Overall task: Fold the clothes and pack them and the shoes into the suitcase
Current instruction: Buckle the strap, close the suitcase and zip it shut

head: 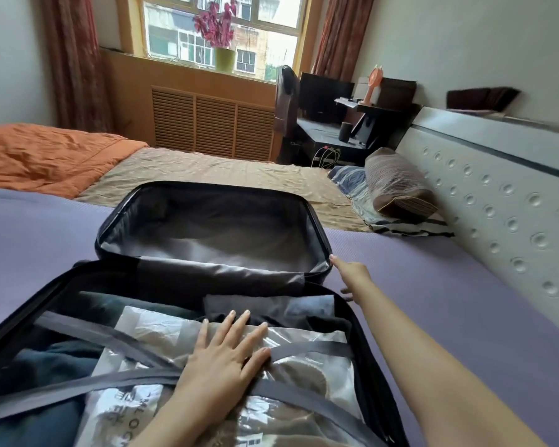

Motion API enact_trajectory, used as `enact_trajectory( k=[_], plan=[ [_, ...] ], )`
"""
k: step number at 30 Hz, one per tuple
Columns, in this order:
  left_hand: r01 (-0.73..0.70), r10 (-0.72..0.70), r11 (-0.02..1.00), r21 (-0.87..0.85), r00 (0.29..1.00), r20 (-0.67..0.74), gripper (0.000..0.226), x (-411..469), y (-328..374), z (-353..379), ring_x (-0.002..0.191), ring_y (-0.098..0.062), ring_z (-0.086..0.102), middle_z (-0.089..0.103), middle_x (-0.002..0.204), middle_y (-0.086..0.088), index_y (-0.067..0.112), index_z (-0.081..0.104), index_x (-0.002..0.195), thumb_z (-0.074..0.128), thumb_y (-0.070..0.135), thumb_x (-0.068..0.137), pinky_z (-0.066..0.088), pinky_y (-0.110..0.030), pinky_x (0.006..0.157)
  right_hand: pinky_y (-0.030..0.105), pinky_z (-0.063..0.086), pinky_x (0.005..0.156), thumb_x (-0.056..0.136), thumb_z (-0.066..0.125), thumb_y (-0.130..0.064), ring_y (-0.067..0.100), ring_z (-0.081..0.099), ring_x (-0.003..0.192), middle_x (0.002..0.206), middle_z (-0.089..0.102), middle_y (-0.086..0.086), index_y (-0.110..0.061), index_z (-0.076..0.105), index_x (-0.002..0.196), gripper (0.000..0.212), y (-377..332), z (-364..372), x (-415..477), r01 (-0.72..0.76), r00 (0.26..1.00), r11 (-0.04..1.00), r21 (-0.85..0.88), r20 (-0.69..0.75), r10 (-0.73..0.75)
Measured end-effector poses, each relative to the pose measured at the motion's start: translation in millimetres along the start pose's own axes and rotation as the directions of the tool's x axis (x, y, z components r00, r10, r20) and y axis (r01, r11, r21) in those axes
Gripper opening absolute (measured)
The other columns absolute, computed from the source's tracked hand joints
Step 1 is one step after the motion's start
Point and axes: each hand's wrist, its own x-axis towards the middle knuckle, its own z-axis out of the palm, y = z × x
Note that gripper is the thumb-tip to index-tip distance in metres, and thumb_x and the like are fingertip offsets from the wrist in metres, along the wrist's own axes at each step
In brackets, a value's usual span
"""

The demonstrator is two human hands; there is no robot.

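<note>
A black suitcase (20, 314) lies open on the purple bed cover. Its near half holds folded dark clothes (36, 366) and a clear plastic bag (304, 346) with brown shoes inside, under crossed grey straps (88, 385). My left hand (223, 359) presses flat on the bag, fingers straight and spread. The far half, the lid (207, 221), has a grey lining and holds nothing I can see. My right hand (352, 275) reaches out with straight fingers, its fingertip touching the lid's near right corner.
The purple cover (433, 317) spreads to both sides of the suitcase. An orange quilt (46, 156) lies at the far left, a striped pillow (397, 185) at the right by the white headboard (497, 188). A desk and window stand beyond.
</note>
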Motion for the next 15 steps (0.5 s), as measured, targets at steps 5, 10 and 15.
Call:
enact_trajectory(
  k=[5, 10, 15],
  plan=[
    [0.038, -0.031, 0.995, -0.093, 0.997, 0.072, 0.046, 1.7, -2.9, 17.7, 0.124, -0.006, 0.04, 0.06, 0.127, 0.013, 0.047, 0.043, 0.129, 0.011, 0.057, 0.098, 0.01, -0.034, 0.105, 0.039, 0.052, 0.063, 0.086, 0.066, -0.038, 0.04, 0.061, 0.094, 0.12, 0.055, 0.019, -0.004, 0.047, 0.133, 0.061, -5.7, 17.3, 36.0, -0.068, 0.997, 0.995, 0.079, 0.044, 0.064],
    [0.071, -0.061, 0.981, -0.179, 0.996, 0.061, 0.085, 11.2, -3.2, -3.9, 0.136, 0.008, 0.008, 0.021, 0.141, 0.033, 0.062, 0.022, 0.131, -0.012, 0.091, 0.059, -0.003, -0.033, 0.112, 0.045, 0.057, 0.071, 0.074, 0.06, 0.011, 0.035, 0.063, 0.08, 0.082, 0.063, 0.016, -0.009, 0.064, 0.074, 0.02, 3.9, 31.5, 54.1, -0.027, 0.999, 0.994, 0.108, 0.033, 0.024],
    [0.161, -0.172, 0.939, -0.303, 0.985, -0.009, 0.067, 56.7, 0.7, -41.7, 0.136, -0.012, 0.032, 0.043, 0.144, 0.006, 0.031, 0.033, 0.143, 0.041, 0.063, 0.085, 0.014, -0.035, 0.115, 0.026, 0.043, 0.048, 0.078, 0.046, 0.018, 0.021, 0.049, 0.053, 0.061, 0.053, 0.007, -0.01, 0.058, 0.069, 0.033, 11.3, 32.0, 45.6, 0.025, 0.998, 0.98, 0.2, 0.059, -0.037]
  ],
)
